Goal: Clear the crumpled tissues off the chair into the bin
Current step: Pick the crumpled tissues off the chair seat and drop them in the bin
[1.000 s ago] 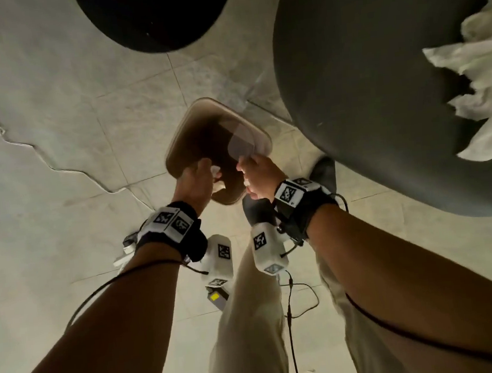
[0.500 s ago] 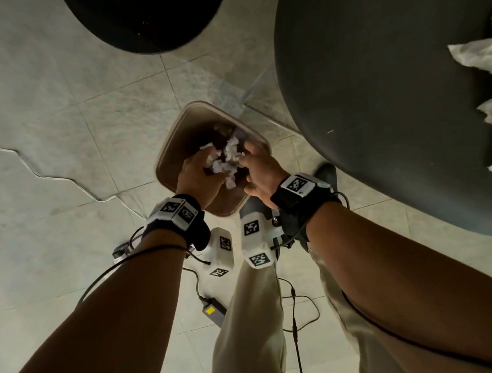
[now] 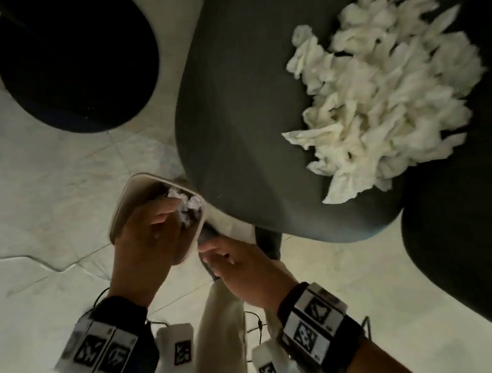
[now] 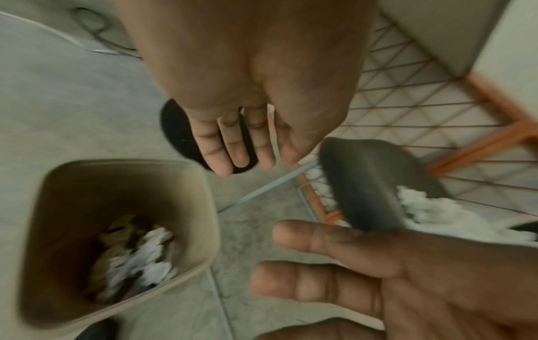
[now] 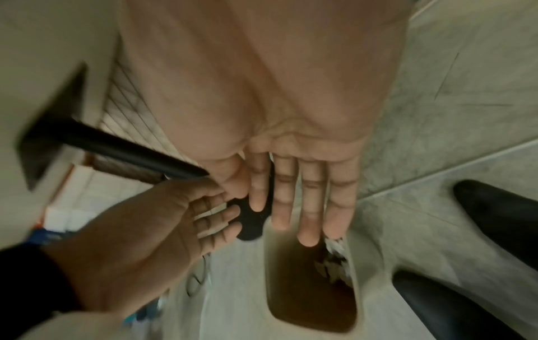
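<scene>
A big pile of white crumpled tissues (image 3: 379, 94) lies on the dark chair seat (image 3: 247, 112) at the upper right. On the floor to the chair's left stands the beige bin (image 3: 126, 196), with dropped tissues (image 3: 187, 204) inside it. My left hand (image 3: 153, 233) hovers over the bin, empty, fingers straight (image 4: 238, 149). My right hand (image 3: 230, 259) is beside the bin's near corner, also empty, with fingers extended (image 5: 291, 207). The left wrist view shows the bin (image 4: 72, 207), the tissues in it (image 4: 145, 253) and the chair (image 4: 364, 179).
A round black object (image 3: 76, 61) sits on the tiled floor beyond the bin. My black shoes (image 5: 495, 207) stand close to the bin (image 5: 291, 287). Cables trail on the floor by my legs. An orange-framed wire grid (image 4: 436, 115) stands behind the chair.
Half a second ago both hands held tissues over the bin. Those tissues now lie inside it, both hands are empty, and the head view has swung towards the pile on the chair.
</scene>
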